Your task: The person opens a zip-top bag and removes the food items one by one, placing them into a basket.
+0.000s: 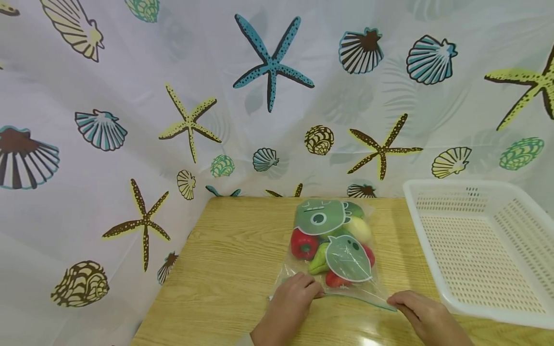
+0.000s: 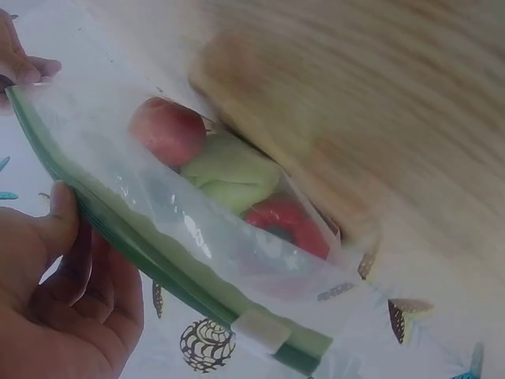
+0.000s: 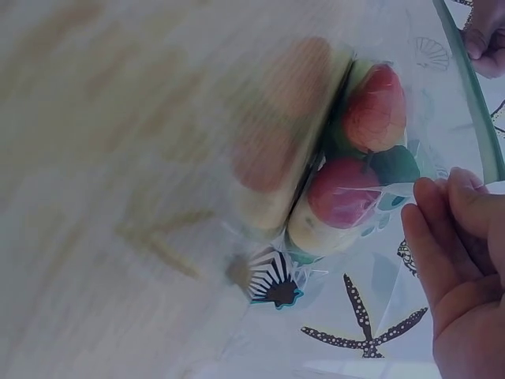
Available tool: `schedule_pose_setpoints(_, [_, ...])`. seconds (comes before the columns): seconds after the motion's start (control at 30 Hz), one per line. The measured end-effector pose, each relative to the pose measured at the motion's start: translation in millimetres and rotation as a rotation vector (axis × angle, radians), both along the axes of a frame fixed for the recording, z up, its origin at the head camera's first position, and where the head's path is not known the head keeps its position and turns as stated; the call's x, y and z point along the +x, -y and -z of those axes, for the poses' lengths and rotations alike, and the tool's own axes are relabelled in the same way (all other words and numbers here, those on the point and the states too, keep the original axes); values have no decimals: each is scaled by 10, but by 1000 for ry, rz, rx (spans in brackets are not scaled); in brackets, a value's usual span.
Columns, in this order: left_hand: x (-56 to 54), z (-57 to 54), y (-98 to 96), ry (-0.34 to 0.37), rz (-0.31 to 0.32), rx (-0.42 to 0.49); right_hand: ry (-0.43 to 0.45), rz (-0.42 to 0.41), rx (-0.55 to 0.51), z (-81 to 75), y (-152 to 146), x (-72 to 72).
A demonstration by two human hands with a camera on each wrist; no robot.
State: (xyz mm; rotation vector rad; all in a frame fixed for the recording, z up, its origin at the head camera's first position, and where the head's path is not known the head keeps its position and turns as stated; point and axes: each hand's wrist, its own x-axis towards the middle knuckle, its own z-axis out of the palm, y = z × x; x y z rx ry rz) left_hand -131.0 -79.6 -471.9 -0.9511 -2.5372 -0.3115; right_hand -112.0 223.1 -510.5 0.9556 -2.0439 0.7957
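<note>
While both of my hands are at the bag's mouth, the zip bag (image 1: 332,246) lies on the wood-grain table (image 1: 233,250), just ahead of my fingers. Markings: a green cartoon head (image 1: 318,219) with one round eye and teeth, farthest from my grip; nearer, a pale-outlined green shape (image 1: 348,259) with two dark spots.

My left hand (image 1: 289,302) is closed to a pinch, thumb above the green zip strip (image 2: 177,276), fingers curled beneath. The white slider (image 2: 262,330) sits outward of this pinch, near the strip's end. My right hand (image 1: 426,315) pinches the opposite corner between thumb and fairly extended fingers.

Through the plastic, ahead of my left fingers: red pepper (image 1: 304,244), with a light-green vegetable (image 1: 319,260) beside it. Right of my right hand: white basket (image 1: 480,254).
</note>
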Motion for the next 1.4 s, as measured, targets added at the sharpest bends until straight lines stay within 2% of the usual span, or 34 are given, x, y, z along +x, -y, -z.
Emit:
schedule_pose_setpoints(0.13, [10,-30,4,-85,-4,-76,10,-1,7,-9,5,14])
schedule_pose_setpoints(0.23, [7,-46,15,-167,22,-117,21,6,13,-14,9,26])
schedule_pose_setpoints(0.33, [1,-70,29,-217,49,-131,39,21,15,-25,16,44])
schedule_pose_setpoints(0.47, [-5,-111,54,-199,74,-98,44,52,21,-46,26,58])
schedule_pose_setpoints(0.63, [-44,-119,59,-81,117,-10,25,66,5,-52,21,45])
schedule_pose_setpoints(0.73, [-59,-107,57,-49,118,3,21,68,-2,-46,24,46])
schedule_pose_setpoints(0.9, [-77,-121,44,-123,92,-42,37,90,11,-59,40,72])
schedule_pose_setpoints(1.07, [-102,-224,41,-218,87,-61,37,97,31,-108,55,97])
schedule_pose_setpoints(1.23, [-122,-347,26,-225,85,-54,39,167,24,-161,92,142])
schedule_pose_setpoints(1.4, [-132,-414,-2,-241,85,-44,-15,246,11,-235,154,200])
